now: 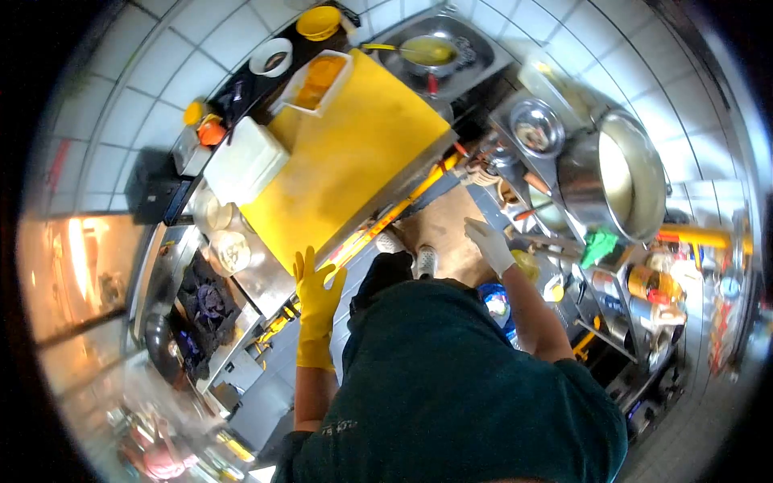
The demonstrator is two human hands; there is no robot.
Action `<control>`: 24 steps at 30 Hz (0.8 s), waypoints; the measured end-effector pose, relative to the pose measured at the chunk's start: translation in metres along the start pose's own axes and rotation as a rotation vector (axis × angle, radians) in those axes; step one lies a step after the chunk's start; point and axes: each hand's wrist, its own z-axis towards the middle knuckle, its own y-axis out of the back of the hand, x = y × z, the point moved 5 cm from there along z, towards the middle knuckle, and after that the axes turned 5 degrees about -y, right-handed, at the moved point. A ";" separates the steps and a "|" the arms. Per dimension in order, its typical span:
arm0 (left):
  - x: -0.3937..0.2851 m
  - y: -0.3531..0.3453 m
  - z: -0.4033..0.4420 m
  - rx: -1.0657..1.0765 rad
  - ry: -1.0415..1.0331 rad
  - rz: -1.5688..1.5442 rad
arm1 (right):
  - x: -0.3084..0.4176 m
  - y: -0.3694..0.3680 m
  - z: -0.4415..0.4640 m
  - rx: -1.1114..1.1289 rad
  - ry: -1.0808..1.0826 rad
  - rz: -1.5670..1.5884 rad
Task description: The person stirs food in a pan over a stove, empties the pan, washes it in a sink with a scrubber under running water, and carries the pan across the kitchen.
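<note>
My left hand (318,302) wears a yellow rubber glove. Its fingers are spread and hold nothing, close to the near corner of a yellow board (346,161) on the counter. On my right hand (489,245) is a pale, thin glove. It hangs over the brown floor patch (447,229) with its fingers extended, touching nothing. A white container with orange contents (320,80) stands at the board's far edge. White stacked lids or boards (245,161) lie along the board's left side.
A sink (475,44) with a strainer or pan (428,52) is at the top. To the right, a large steel pot (616,177) and a metal bowl (537,129) stand on a shelf unit. A green cloth (598,246) hangs below the pot.
</note>
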 end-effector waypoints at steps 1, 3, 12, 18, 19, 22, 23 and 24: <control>0.005 0.004 0.008 -0.023 -0.015 0.069 | 0.005 -0.009 0.009 0.032 -0.001 0.024; 0.020 0.004 0.026 -0.007 -0.056 0.204 | 0.018 -0.020 0.023 0.061 0.073 -0.050; 0.031 -0.027 0.159 0.116 0.191 -0.194 | 0.123 -0.010 0.053 -0.001 0.112 -0.114; 0.031 -0.045 0.239 0.148 0.166 0.004 | 0.201 0.000 0.095 0.002 0.196 -0.085; 0.033 -0.047 0.252 0.129 0.163 -0.018 | 0.213 0.002 0.106 0.016 0.207 -0.083; 0.038 -0.057 0.284 0.111 0.128 0.008 | 0.247 0.007 0.138 0.081 0.198 -0.048; 0.040 -0.061 0.293 0.114 0.112 0.033 | 0.258 0.008 0.147 0.107 0.186 -0.030; 0.042 -0.068 0.302 0.109 0.072 0.040 | 0.267 0.009 0.158 0.135 0.174 -0.011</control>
